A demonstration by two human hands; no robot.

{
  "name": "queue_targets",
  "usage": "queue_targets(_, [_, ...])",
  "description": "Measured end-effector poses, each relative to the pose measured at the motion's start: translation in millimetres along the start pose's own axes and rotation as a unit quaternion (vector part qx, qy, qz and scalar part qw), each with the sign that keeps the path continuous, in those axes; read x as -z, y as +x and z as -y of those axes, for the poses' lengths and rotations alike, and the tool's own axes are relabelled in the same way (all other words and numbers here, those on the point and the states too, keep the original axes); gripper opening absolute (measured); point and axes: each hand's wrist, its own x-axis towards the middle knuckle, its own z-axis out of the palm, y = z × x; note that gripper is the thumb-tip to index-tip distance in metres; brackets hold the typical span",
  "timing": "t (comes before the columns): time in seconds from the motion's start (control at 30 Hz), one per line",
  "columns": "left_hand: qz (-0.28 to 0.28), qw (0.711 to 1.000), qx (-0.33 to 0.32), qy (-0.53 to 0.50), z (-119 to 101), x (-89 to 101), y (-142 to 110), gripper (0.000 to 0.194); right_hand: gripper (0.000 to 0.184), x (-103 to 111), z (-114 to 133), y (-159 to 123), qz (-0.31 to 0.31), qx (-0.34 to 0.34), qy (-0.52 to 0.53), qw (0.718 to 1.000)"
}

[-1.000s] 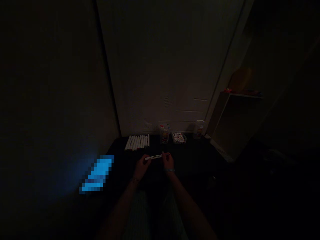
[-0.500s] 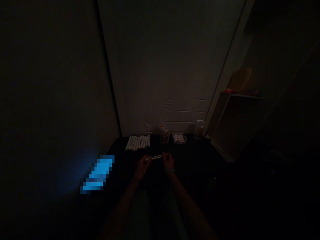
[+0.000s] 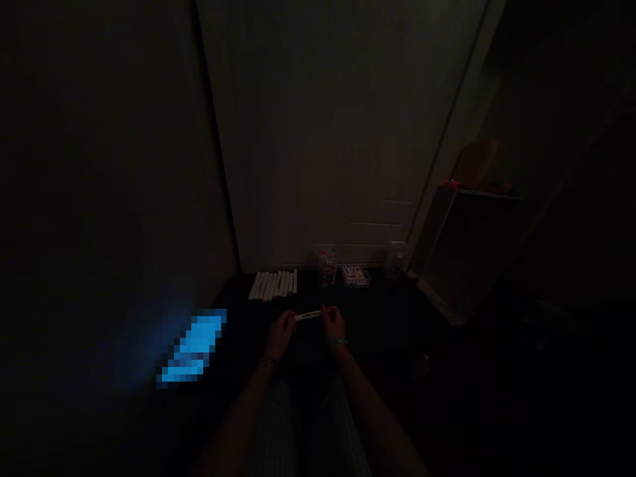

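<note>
A white marker (image 3: pixel 309 315) with dark print lies nearly level between my two hands, above the dark table. My left hand (image 3: pixel 281 332) is closed on its left end. At the other end, my right hand (image 3: pixel 334 326) grips it between thumb and fingers. Beyond my left hand, several white markers (image 3: pixel 272 285) lie side by side in a row. Past my right hand stand a clear plastic container (image 3: pixel 327 270) with some coloured tips inside and a flat clear case (image 3: pixel 356 276) with a patterned label. Dim light hides the finger details.
Another clear container (image 3: pixel 396 260) stands at the table's back right, by the wall. A bright blue pixelated patch (image 3: pixel 196 346) glows at the left. To the right is a cabinet (image 3: pixel 481 258) with a yellowish object (image 3: pixel 476 160) on top. The room is very dark.
My left fingers have shifted to the marker's left end, baring more of its middle. My right hand keeps its grip. The other things stay in place.
</note>
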Motion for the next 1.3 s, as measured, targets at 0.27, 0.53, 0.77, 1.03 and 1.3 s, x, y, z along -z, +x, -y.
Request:
queue_targets(0.27, [-0.002,1.000,0.006,-0.002,-6,-1.4,-1,0.030,0.032,0,-1,1,0.001,0.002,0.002,1.000])
queue_targets(0.53, [-0.005,1.000,0.025,-0.014,-15,1.7,-2,0.029,0.032,-2,-6,3,0.004,0.004,0.009,1.000])
queue_targets(0.77, [-0.003,1.000,0.012,-0.012,-5,1.2,-1,0.029,0.031,-1,-6,2,0.001,0.016,0.006,1.000])
queue_targets(1.03, [-0.018,1.000,0.011,-0.020,-12,-1.2,-2,0.030,0.033,1,2,-1,-0.001,0.001,0.006,1.000])
queue_targets(1.3, [-0.012,0.999,0.002,-0.032,-10,-2.1,-2,0.029,0.033,0,-1,-1,0.007,0.000,0.025,1.000])
